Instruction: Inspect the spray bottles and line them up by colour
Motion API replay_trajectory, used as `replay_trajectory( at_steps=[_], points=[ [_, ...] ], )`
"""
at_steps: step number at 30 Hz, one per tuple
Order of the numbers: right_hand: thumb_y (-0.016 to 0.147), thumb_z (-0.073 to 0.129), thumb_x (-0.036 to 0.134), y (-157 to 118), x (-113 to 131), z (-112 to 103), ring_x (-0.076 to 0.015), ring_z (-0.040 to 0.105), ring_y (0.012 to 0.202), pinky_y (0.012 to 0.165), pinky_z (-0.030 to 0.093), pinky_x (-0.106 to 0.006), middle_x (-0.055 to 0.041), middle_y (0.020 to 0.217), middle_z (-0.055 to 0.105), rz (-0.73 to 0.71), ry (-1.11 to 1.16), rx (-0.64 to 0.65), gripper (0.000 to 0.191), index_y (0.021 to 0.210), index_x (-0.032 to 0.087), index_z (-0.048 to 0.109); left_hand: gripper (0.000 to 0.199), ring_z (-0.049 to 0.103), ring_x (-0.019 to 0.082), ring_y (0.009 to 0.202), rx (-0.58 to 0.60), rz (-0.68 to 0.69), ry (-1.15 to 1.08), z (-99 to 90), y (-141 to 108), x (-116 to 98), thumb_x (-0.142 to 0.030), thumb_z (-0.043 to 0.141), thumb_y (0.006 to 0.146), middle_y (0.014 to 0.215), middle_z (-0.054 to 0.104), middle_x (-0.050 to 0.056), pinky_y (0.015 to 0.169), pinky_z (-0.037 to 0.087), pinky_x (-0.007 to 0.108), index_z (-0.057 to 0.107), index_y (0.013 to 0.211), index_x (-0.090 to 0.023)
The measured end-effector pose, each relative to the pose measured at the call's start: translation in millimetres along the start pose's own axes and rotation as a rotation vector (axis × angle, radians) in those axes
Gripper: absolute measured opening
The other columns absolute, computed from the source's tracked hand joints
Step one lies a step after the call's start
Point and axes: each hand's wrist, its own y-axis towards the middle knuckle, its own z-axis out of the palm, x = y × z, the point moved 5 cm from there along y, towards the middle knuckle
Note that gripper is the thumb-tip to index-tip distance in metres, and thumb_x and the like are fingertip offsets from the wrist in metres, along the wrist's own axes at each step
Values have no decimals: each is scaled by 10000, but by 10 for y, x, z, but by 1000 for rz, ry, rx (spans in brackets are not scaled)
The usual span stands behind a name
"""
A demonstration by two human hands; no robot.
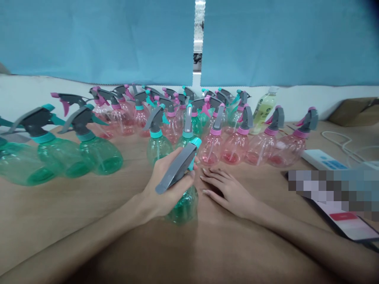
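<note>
A green spray bottle [183, 207] with a grey and turquoise trigger head stands in front of me on the table. My left hand [161, 189] is wrapped round its neck, just under the spray head, with the nozzle pointing away and slightly right. To the right of that bottle, my right hand [227, 191] rests palm down on the table, fingers stretched out and holding nothing. Just beyond the hands stand a pink spray bottle [211, 150] and another green spray bottle [156, 148].
Several green spray bottles [102, 157] stand at the left, and more pink and green ones crowd the back. A phone [349, 221] lies at the right by a white box [324, 159] and a cable [340, 138]. A drink bottle [263, 110] leans behind; a brown case [353, 112] sits far right.
</note>
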Motion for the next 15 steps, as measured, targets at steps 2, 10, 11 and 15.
replay_trajectory(
  at_steps=[2, 10, 11, 15],
  points=[
    [937, 433, 431, 2, -1, 1, -258, 421, 1297, 1071, 334, -506, -56, 1362, 535, 0, -3, 6, 444, 1325, 225, 499, 100, 572, 153, 694, -14, -4, 8, 2, 0, 26, -203, 507, 789, 813, 615, 12, 646, 486, 286, 549, 880, -195],
    [931, 450, 414, 1, -1, -1, -270, 425, 1294, 1060, 341, -521, -76, 1346, 548, -7, 7, -18, 438, 1316, 216, 513, 253, 627, 197, 816, -59, -34, 16, 36, 25, 77, -224, 525, 772, 883, 660, 24, 806, 501, 339, 579, 1018, -219],
    [931, 452, 412, 3, 2, -4, -269, 427, 1293, 1059, 342, -520, -75, 1342, 553, -10, 10, -20, 436, 1315, 217, 515, 281, 633, 205, 838, -66, -43, 18, 38, 24, 77, -224, 526, 772, 920, 669, 29, 827, 500, 352, 578, 1048, -225],
    [931, 451, 411, 9, 4, -11, -271, 425, 1294, 1060, 342, -518, -74, 1337, 558, -13, 6, -15, 438, 1315, 211, 517, 346, 658, 219, 903, -82, -79, -47, 54, 21, 83, -222, 537, 767, 1035, 676, 40, 852, 514, 368, 568, 1111, -247]
  ],
)
